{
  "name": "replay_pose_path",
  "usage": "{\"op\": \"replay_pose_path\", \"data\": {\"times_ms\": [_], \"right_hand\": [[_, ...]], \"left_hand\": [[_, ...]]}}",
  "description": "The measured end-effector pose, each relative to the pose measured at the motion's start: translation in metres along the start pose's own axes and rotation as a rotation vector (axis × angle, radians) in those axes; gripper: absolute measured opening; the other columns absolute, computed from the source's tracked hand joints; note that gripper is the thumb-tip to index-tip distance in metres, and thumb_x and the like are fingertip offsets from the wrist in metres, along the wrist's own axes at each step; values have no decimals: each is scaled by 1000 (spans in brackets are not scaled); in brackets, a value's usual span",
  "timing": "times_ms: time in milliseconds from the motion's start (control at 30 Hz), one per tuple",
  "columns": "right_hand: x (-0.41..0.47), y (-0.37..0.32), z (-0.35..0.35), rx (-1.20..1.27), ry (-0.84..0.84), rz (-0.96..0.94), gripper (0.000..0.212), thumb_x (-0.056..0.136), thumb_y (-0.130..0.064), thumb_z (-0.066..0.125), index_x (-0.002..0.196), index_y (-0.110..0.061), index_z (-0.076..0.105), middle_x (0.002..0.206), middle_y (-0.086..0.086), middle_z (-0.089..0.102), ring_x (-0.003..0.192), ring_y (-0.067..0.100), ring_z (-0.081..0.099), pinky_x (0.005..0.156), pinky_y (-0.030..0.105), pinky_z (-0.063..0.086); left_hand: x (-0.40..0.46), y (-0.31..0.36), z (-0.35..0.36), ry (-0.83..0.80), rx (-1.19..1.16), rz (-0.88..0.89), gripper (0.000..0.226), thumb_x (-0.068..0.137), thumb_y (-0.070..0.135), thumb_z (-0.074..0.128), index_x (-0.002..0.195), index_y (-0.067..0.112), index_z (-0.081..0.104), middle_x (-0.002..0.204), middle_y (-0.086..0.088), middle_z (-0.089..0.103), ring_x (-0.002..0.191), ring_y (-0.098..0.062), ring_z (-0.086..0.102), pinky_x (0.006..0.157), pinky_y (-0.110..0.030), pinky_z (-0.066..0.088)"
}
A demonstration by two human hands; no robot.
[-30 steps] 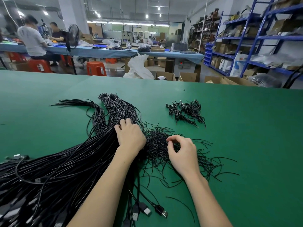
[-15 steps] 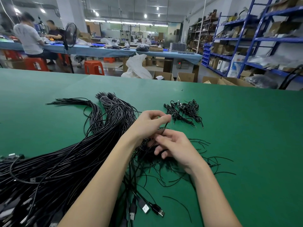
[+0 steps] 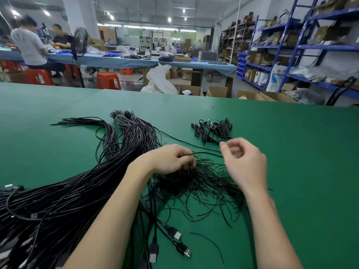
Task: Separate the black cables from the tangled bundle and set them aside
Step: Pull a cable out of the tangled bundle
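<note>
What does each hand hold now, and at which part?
The left hand pinches thin black wires near their ends, above the tangled pile. The right hand is blurred; cannot tell.

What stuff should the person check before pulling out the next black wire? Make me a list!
1. Left hand has hold of something: ok, its fingers curl round thin wires at the top of the tangled pile.
2. Right hand is free to pick: cannot tell, it is blurred, raised above the pile with curled fingers.
3. There is a set-aside spot: ok, a small heap of coiled pieces lies further back on the green table.
4. The long cable bundle is out of the way: not ok, it lies against the pile under the left arm.
5. USB plugs are clear of the pile: ok, they lie nearer the person.
</note>
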State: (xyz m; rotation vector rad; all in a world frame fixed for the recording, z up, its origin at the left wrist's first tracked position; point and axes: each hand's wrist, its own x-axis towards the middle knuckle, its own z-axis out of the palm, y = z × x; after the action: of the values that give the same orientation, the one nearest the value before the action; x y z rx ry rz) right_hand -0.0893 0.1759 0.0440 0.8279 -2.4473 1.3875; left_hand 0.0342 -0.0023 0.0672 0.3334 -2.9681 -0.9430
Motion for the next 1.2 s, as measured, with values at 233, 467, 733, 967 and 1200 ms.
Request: {"op": "replay_pose_path", "data": {"times_ms": [233, 467, 733, 967, 1200], "right_hand": [[-6, -10, 8, 324, -448, -23, 13, 98, -26, 68, 88, -23, 76, 70, -5, 74, 63, 9, 70, 64, 12, 48], [-6, -25, 23, 981, -230, 258, 17, 101, -24, 63, 98, -16, 77, 70, -3, 65, 56, 11, 60, 60, 25, 56], [-23, -25, 30, 853, -817, 14, 17, 97, -33, 64, 98, -25, 79, 68, 1, 62, 55, 10, 48, 62, 26, 52], [-25, -20, 30, 777, -901, 20, 21, 98, -35, 60, 100, -25, 79, 69, -1, 60, 55, 10, 45, 63, 25, 51], [-23, -15, 26, 617, -937, 19, 26, 101, -38, 58, 101, -26, 81, 73, -1, 66, 62, 12, 53, 70, 20, 49]], "left_hand": [[5, 8, 1, 385, 400, 18, 16, 100, 47, 52, 110, 41, 63, 112, 13, 61, 114, -12, 53, 102, -40, 40], [10, 7, 0, 906, -122, -124, 42, 90, 55, 64, 81, 15, 62, 79, -1, 64, 73, -13, 57, 69, -31, 43], [15, 21, 10, 131, -1225, 50, 67, 102, 59, 27, 141, 12, 53, 138, -2, 64, 131, -12, 56, 120, -38, 32], [13, 20, 13, 58, -1235, 228, 75, 106, 56, 6, 145, 7, 48, 146, -7, 56, 140, -16, 48, 121, -37, 29], [11, 23, 9, 27, -1325, 358, 77, 106, 54, 5, 140, 4, 53, 145, -14, 56, 139, -24, 49, 117, -34, 38]]}}
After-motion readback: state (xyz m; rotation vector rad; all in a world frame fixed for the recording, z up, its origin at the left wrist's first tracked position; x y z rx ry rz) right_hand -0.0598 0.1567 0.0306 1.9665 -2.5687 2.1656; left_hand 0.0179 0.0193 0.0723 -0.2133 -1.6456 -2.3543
